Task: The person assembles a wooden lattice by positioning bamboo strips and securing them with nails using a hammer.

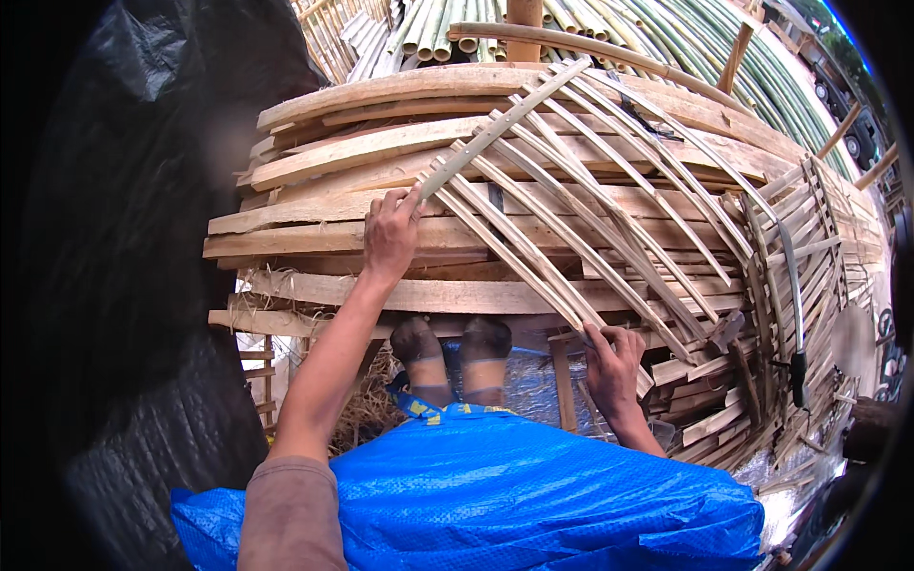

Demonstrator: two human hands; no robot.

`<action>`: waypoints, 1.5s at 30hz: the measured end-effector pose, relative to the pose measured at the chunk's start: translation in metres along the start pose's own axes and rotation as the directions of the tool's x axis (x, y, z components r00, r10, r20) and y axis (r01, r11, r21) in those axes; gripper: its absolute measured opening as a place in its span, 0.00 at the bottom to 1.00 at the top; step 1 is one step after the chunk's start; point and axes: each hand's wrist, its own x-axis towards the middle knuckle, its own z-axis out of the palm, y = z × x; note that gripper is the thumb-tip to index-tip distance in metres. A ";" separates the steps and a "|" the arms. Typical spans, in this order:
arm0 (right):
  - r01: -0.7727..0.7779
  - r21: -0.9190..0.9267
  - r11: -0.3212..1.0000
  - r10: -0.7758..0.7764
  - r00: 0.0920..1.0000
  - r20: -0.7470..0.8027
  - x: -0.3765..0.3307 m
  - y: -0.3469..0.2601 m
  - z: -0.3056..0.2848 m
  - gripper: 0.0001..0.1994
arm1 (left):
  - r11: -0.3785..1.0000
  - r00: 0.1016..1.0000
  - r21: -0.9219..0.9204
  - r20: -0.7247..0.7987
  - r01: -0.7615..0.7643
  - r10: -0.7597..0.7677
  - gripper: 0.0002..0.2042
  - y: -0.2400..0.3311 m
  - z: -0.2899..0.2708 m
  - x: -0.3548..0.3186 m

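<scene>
A slatted panel of thin bamboo strips lies slantwise over a stack of rough wooden planks. A flat crosspiece joins the strips at their far left ends. My left hand is closed around the near end of this crosspiece. At the near ends of the strips, my right hand has its fingers wrapped around the panel's outermost strips. The exact grip of the right fingertips is partly hidden. A hammer rests among slats to the right of that hand.
Blue tarp covers my lap. More slatted panels are piled at right, with a black-handled, narrow-bladed tool on them. Green bamboo poles lie beyond the planks. Black plastic sheeting hangs at left.
</scene>
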 end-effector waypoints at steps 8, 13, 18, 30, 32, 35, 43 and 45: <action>0.054 -0.025 0.998 -0.054 0.999 0.005 0.000 -0.001 -0.007 0.20 | 0.990 1.000 -0.136 0.013 0.023 -0.022 0.17 0.008 -0.010 0.014; 0.082 -0.066 0.994 -0.081 0.997 0.019 -0.004 0.000 -0.008 0.22 | 0.976 0.937 -0.179 0.345 0.126 -0.058 0.21 -0.001 -0.022 0.033; 0.048 -0.096 0.994 -0.045 0.998 0.034 -0.014 -0.008 -0.015 0.20 | 0.593 0.672 -0.496 0.733 0.634 -0.105 0.17 0.025 -0.038 0.047; 0.043 -0.009 0.999 -0.044 0.992 -0.117 -0.053 -0.025 -0.063 0.22 | 0.406 0.733 -0.645 0.672 0.647 -0.101 0.09 0.043 -0.189 0.091; 0.025 0.024 0.999 -0.021 0.989 -0.150 -0.057 -0.028 -0.068 0.22 | 0.477 0.788 -0.653 0.596 0.588 -0.156 0.10 0.054 -0.223 0.115; 0.017 0.031 0.999 -0.010 0.979 -0.205 -0.061 -0.028 -0.077 0.22 | 0.586 0.869 -0.706 0.494 0.397 0.007 0.10 0.070 -0.258 0.165; 0.081 0.019 0.996 -0.076 0.974 -0.212 -0.060 -0.023 -0.075 0.21 | 0.309 0.916 -0.862 0.386 0.401 -0.112 0.07 0.067 -0.277 0.195; 0.059 -0.001 0.998 -0.058 0.978 -0.200 -0.065 -0.017 -0.074 0.21 | 0.181 0.878 -0.863 0.440 0.471 -0.188 0.07 0.072 -0.239 0.194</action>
